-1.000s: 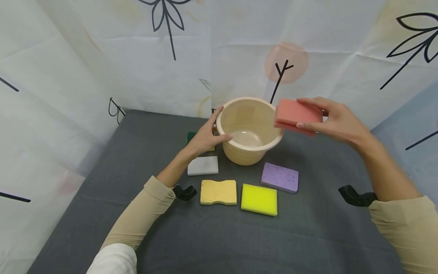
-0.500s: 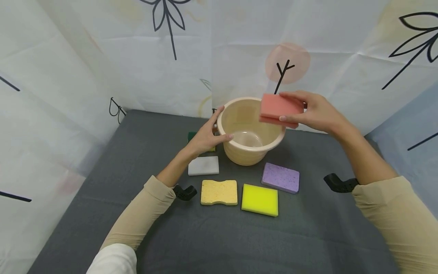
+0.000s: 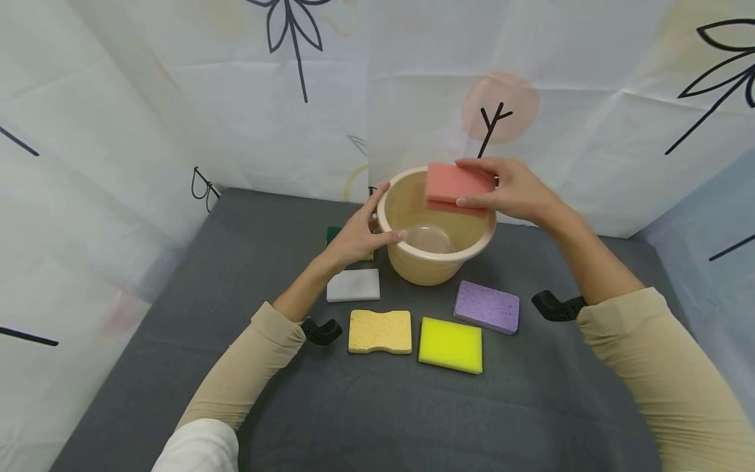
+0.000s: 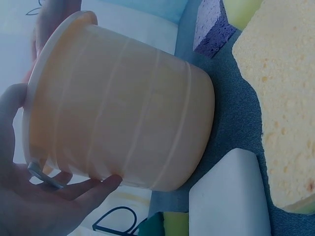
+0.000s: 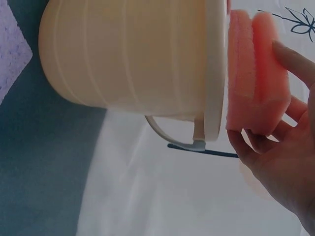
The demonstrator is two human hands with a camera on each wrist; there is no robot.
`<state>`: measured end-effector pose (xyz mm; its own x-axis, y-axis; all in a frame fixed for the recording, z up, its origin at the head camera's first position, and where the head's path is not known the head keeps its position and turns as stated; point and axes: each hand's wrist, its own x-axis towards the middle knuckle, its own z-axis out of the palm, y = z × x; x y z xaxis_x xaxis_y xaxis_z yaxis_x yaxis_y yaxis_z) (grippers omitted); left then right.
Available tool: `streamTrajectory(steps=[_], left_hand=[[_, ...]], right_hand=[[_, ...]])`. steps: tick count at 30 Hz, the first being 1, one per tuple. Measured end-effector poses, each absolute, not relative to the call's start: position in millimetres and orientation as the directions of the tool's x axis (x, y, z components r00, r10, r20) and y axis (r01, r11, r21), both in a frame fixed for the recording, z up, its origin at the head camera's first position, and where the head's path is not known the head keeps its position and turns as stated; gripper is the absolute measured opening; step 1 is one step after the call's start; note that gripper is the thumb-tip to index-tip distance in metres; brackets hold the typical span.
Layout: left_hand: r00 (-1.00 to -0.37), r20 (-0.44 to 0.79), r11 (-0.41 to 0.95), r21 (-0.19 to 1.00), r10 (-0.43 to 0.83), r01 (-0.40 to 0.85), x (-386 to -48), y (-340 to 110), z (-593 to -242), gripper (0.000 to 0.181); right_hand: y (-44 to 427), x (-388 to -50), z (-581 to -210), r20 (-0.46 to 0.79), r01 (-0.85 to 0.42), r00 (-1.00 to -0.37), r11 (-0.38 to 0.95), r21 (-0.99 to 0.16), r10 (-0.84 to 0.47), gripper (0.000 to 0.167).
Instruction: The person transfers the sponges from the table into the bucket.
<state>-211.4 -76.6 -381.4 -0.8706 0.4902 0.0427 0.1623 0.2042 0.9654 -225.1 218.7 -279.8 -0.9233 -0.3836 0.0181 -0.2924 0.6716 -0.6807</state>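
Note:
The right hand (image 3: 519,191) pinches a pink sponge (image 3: 451,183) between thumb and fingers, over the mouth of a cream bucket (image 3: 427,267). In the right wrist view the pink sponge (image 5: 261,108) is at the rim of the bucket (image 5: 133,54), with the right hand (image 5: 290,157) round its far side. The left hand (image 3: 356,237) grips the bucket's left rim, thumb at the front edge. In the left wrist view the left hand (image 4: 44,196) has its fingers spread along the wall of the bucket (image 4: 133,108).
In front of the bucket lie a white sponge (image 3: 354,286), a tan sponge (image 3: 380,332), a bright yellow sponge (image 3: 451,345) and a purple sponge (image 3: 486,307). A green and yellow sponge (image 3: 333,233) is partly hidden behind the left hand. Patterned white cloth (image 3: 413,118) hangs behind the grey table (image 3: 330,419).
The right hand has carried the pink sponge leftward, from beside the bucket's right rim to over its mouth. The left hand keeps its grip on the bucket.

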Motion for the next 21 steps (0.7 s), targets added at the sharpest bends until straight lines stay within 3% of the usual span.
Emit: streamTrajectory(steps=[21], left_hand=[[-0.869, 0.049, 0.193, 0.967, 0.492, 0.163, -209.9, -75.0, -380.7, 0.097]], right_hand=[[183.2, -243.2, -307.3, -0.041, -0.336, -0.894, 0.727, -0.599, -0.446, 0.070]])
